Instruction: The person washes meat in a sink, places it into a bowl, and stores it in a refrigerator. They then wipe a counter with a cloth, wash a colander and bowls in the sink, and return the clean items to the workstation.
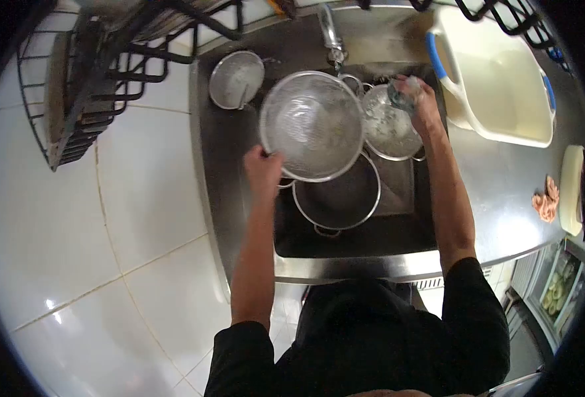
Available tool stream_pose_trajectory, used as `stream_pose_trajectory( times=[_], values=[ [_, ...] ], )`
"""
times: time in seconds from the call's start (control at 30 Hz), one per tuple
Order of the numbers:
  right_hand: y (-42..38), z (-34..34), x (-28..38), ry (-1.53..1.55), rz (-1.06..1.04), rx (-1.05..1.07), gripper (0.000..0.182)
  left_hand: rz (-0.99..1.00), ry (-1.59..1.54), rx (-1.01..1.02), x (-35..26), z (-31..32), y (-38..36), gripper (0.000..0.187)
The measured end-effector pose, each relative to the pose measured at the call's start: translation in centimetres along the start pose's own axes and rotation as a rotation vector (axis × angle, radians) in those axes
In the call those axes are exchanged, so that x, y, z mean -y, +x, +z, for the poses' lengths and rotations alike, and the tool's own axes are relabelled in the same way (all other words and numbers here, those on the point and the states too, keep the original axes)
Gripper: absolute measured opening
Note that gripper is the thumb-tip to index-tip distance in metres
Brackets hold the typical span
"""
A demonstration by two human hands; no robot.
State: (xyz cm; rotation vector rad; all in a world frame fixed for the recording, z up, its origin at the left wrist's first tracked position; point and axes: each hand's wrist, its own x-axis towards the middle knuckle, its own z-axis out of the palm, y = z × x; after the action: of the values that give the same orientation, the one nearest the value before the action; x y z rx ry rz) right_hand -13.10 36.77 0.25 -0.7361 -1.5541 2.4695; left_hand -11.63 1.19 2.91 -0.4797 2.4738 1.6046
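Note:
My left hand (264,172) is closed on the near-left rim of a large round metal bowl (312,126), tilted over the sink with a wet, shiny inside. My right hand (422,106) grips a dark greenish scrubbing pad (401,96) with suds on it. Below that pad, a metal pot (393,135) contains foamy water. Partly covered by the bowl, a larger dark-bottomed pot (339,198) rests in the sink basin (358,246). To the far left, a small metal bowl (235,83) holds cloudy liquid and a utensil whose kind I cannot make out.
A faucet (331,33) rises behind the bowl. On the right counter stand a cream tub (504,86) with blue handles, a crumpled pinkish cloth (546,200) and a pale container (572,190). Black wire racks (140,59) jut in at upper left.

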Motion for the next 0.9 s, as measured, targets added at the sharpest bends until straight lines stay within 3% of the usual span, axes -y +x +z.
stream_pose_trajectory(
  times=[0.03,0.13,0.23,0.27,0.43,0.5,0.57,0.63,0.7,0.77,0.9],
  values=[
    [-0.6,0.5,0.9,0.158,0.060,-0.016,0.009,-0.030,-0.097,-0.010,-0.6,-0.7,-0.7,0.025],
    [1.8,-1.0,-0.8,0.109,0.096,0.072,0.015,-0.144,-0.207,-0.049,-2.5,-1.5,-2.5,0.027],
    [2.0,-0.3,-0.9,-0.125,0.064,0.069,0.016,-0.172,-0.188,-0.105,-2.2,-2.0,-3.1,0.030],
    [2.5,0.0,-1.8,-0.209,-0.025,0.026,0.015,-0.135,-0.182,-0.098,-1.3,-2.3,-2.9,0.030],
    [3.4,-0.7,-4.0,-0.562,-0.069,-0.074,0.015,-0.027,-0.125,-0.113,2.3,-3.0,-1.9,0.032],
    [3.6,-0.9,-5.0,-0.675,-0.143,-0.147,0.019,-0.086,-0.118,-0.096,2.5,-3.2,-1.9,0.032],
    [4.3,-4.2,-10.4,-1.161,-0.121,-0.183,0.023,-0.170,-0.128,-0.093,2.2,-3.3,-2.9,0.031],
    [5.1,-1.6,-9.2,-1.346,-0.044,-0.142,0.028,-0.227,-0.177,-0.127,0.7,-2.5,-3.1,0.029],
    [2.3,1.2,-6.7,-1.255,0.174,-0.001,0.034,-0.162,-0.200,-0.106,2.2,-2.4,-2.9,0.028],
    [-0.4,6.0,-5.9,-0.713,-0.285,0.234,0.043,-0.221,-0.257,-0.104,2.1,-2.0,-2.9,0.027],
    [-4.5,19.8,-1.0,-0.626,-0.605,0.269,0.049,-0.285,-0.335,-0.052,2.4,-1.2,-2.6,0.029]
  ],
)
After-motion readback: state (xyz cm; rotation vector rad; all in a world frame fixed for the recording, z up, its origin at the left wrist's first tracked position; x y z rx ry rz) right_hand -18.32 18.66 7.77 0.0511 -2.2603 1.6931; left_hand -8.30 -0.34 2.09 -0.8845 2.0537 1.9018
